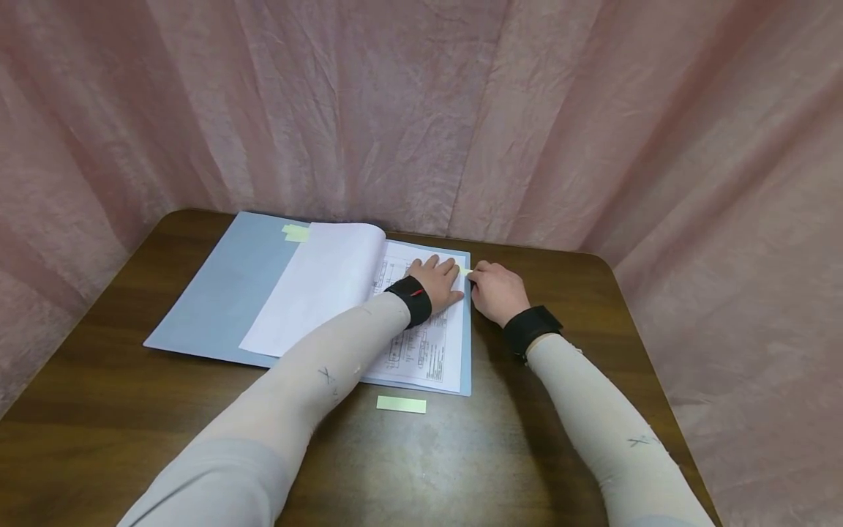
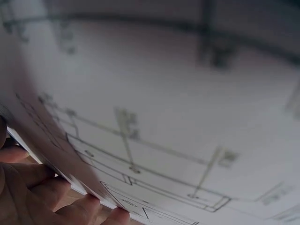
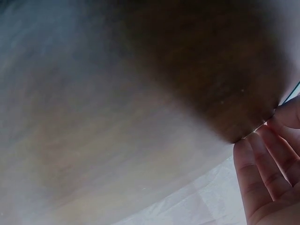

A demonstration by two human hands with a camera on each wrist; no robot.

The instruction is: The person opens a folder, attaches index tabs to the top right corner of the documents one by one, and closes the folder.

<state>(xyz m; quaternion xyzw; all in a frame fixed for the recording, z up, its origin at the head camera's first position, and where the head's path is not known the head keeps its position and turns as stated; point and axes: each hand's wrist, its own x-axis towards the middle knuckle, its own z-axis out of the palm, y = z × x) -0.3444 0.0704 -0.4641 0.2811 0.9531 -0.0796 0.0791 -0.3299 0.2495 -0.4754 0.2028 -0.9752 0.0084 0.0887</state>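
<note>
Nearer than the left hand (image 1: 436,284), a yellow-green strip (image 1: 401,404) lies on the worktop (image 1: 454,468). That hand spreads flat on a page (image 1: 431,355); beside it, the right hand (image 1: 498,291) pinches a tab (image 1: 465,271) at the edge of the folder (image 1: 211,293).

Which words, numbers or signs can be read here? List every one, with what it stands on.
"X": handwritten on the left sleeve; the smaller mark beneath it is unclear.
"X": handwritten on the right sleeve; the mark beside it is unclear.
Printed drawing sheet: labels and text block too small in the head view, too blurred in the left wrist view.
Loose pale green paper strip: no writing visible.
</note>
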